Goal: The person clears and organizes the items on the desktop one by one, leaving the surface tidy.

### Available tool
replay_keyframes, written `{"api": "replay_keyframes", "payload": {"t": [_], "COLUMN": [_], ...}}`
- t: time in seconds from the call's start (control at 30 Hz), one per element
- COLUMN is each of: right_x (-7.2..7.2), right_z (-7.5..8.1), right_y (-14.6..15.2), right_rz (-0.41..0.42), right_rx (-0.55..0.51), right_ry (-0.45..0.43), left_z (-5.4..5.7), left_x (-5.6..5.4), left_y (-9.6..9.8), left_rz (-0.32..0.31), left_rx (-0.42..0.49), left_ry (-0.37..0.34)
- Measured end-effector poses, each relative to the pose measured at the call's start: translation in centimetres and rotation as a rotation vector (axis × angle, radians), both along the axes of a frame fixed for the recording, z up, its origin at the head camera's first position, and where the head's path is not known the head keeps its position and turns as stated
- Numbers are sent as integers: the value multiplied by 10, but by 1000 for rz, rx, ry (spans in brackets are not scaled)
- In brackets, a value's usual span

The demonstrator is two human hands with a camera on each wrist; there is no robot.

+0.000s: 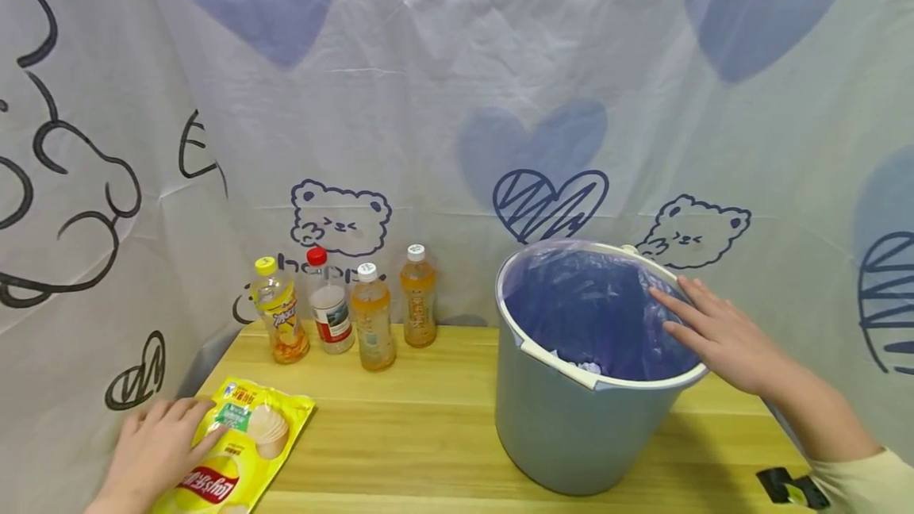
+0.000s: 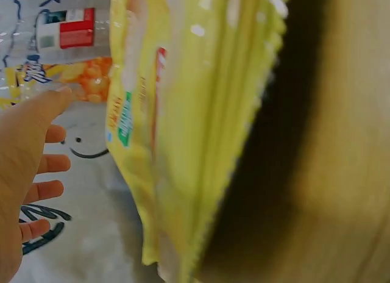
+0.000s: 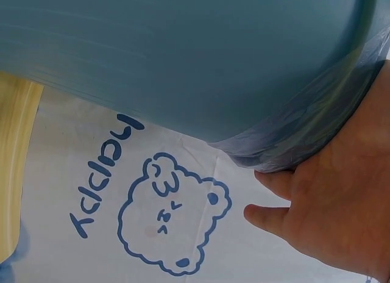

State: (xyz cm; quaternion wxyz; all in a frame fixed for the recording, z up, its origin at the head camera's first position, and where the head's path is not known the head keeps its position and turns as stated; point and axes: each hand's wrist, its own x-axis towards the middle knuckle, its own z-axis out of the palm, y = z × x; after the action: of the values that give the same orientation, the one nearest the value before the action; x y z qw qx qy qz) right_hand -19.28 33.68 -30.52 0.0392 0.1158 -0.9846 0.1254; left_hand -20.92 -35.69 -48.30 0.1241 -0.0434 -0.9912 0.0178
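At the lower left of the head view, my left hand (image 1: 159, 443) hovers over the left side of a yellow Lay's chip bag (image 1: 274, 431) lying on the table. The left wrist view has my left hand (image 2: 30, 167) with spread fingers, beside the bag's printed face (image 2: 183, 100). My right hand (image 1: 728, 331) is at the right rim of a grey-blue trash bin (image 1: 571, 435), its fingers stretched across the rim over the opening. A thin purple bin liner (image 1: 593, 300) covers the inside and folds over the edge. In the right wrist view, my right hand (image 3: 341, 197) lies against the liner's overhang.
Several plastic bottles stand at the back left: one with a yellow cap (image 1: 282, 316), one with a red cap (image 1: 331, 304), and two with white caps (image 1: 373, 320). White crumpled scraps (image 1: 589, 369) show inside the bin. A black strap (image 1: 791, 488) sits near my right sleeve. Printed curtains (image 1: 428, 101) hang behind.
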Motion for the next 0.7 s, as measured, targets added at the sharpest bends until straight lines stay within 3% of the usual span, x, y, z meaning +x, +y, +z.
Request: {"api": "replay_keyframes", "payload": {"t": [0.3,0.7], "right_x": [0,-1], "right_z": [1,-1], "right_y": [0,0], "right_rz": [-7,3], "right_rx": [-11,-14], "right_ry": [3,1], "left_z": [-21,-35], "left_x": [-5,-7], "left_y": [-14,-15], "left_rz": [20,68], "left_rx": [2,17], "left_ry": [-49,-166]}}
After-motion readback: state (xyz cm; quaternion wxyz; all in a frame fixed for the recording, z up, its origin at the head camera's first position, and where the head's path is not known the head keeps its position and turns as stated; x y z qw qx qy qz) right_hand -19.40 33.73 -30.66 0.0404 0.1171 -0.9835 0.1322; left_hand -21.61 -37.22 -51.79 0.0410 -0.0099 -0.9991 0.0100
